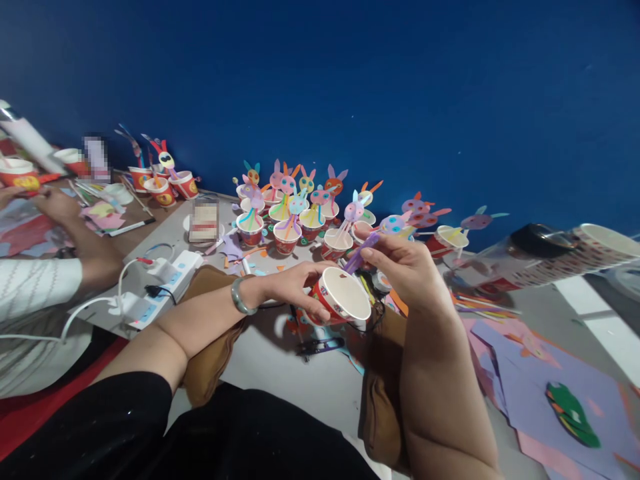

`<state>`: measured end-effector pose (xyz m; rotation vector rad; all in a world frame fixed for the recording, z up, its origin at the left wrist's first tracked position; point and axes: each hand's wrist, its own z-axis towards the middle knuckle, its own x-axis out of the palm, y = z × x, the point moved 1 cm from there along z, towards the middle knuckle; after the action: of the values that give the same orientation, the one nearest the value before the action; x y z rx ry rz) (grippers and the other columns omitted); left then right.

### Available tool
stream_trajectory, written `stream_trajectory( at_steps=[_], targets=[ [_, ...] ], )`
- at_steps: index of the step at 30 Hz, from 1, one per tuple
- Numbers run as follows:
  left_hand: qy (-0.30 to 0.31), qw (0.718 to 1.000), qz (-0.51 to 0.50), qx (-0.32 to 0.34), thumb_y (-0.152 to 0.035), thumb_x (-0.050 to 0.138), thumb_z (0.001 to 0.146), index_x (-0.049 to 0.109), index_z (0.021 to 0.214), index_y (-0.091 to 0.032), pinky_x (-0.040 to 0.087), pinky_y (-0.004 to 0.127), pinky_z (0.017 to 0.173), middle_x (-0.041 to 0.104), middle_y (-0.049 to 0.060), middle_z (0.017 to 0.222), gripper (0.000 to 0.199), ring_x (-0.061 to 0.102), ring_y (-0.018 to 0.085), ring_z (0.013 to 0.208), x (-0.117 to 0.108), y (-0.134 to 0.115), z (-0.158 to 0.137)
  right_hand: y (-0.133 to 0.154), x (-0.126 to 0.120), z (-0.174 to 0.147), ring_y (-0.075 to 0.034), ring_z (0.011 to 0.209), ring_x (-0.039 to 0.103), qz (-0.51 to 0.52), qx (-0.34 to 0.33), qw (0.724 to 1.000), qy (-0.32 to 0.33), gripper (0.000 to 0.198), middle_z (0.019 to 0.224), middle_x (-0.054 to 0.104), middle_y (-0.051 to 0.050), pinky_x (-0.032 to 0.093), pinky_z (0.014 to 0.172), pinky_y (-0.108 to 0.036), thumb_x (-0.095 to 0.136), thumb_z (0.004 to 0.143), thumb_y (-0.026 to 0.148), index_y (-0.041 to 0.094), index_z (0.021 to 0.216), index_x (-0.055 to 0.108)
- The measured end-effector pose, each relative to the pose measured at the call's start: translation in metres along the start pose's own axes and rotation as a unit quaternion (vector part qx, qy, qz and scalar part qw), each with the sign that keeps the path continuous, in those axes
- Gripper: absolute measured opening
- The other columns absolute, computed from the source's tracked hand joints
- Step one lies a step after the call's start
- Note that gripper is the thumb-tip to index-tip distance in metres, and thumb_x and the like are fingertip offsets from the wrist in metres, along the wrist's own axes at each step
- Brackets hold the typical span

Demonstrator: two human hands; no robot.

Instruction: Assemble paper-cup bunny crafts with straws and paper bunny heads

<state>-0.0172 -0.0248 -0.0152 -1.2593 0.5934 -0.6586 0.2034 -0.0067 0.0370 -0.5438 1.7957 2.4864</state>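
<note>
My left hand (295, 287), with a bangle on the wrist, grips a red and white paper cup (350, 292) by its side. The cup is tilted, and its white inside faces up and toward me. Just above the rim, my right hand (407, 267) pinches several thin purple strips (361, 253), perhaps paper. From this angle I cannot tell whether the strips touch the cup. Under the cup, a dark item and light blue pieces on the table are partly hidden. Behind both hands stand several paper cups with paper rabbit heads (299, 202) on strips.
A power strip (163, 290) with plugs lies at left, beside a co-worker's arm (95, 260). To the right are a long stack of cups (545, 263), purple paper sheets (530, 373) and green scissors or a similar green item (573, 413). A blue wall (320, 87) rises behind.
</note>
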Motion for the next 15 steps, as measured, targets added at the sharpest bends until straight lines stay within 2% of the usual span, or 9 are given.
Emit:
stream_trajectory(
  at_steps=[4, 9, 15],
  targets=[
    [0.032, 0.998, -0.046, -0.020, -0.040, 0.100, 0.057, 0.072, 0.117, -0.015, 0.055, 0.037, 0.098, 0.076, 0.010, 0.107, 0.070, 0.072, 0.025, 0.102, -0.0032, -0.0028, -0.0012, 0.0025, 0.0006, -0.0014, -0.021, 0.076, 0.074, 0.021, 0.001, 1.000, 0.017, 0.033, 0.087, 0.080, -0.003, 0.064, 0.069, -0.036, 0.083, 0.081, 0.045, 0.024, 0.107, 0.084],
    [0.031, 0.997, -0.058, -0.043, -0.043, 0.100, 0.056, 0.074, 0.114, -0.014, 0.058, 0.039, 0.095, 0.079, 0.012, 0.104, 0.070, 0.075, 0.028, 0.102, -0.0036, -0.0057, -0.0012, 0.0028, 0.0040, -0.0007, -0.019, 0.071, 0.071, 0.024, 0.003, 1.000, 0.013, 0.037, 0.086, 0.079, -0.003, 0.061, 0.064, -0.033, 0.084, 0.080, 0.046, 0.024, 0.110, 0.083],
    [0.029, 0.998, -0.046, -0.033, -0.046, 0.100, 0.055, 0.075, 0.115, -0.014, 0.057, 0.039, 0.095, 0.077, 0.012, 0.109, 0.072, 0.073, 0.028, 0.103, -0.0019, -0.0073, -0.0009, 0.0032, 0.0064, 0.0014, -0.014, 0.057, 0.059, 0.006, 0.003, 1.000, 0.027, 0.031, 0.065, 0.068, 0.000, 0.050, 0.052, -0.027, 0.084, 0.079, 0.051, 0.021, 0.086, 0.080]
  ],
)
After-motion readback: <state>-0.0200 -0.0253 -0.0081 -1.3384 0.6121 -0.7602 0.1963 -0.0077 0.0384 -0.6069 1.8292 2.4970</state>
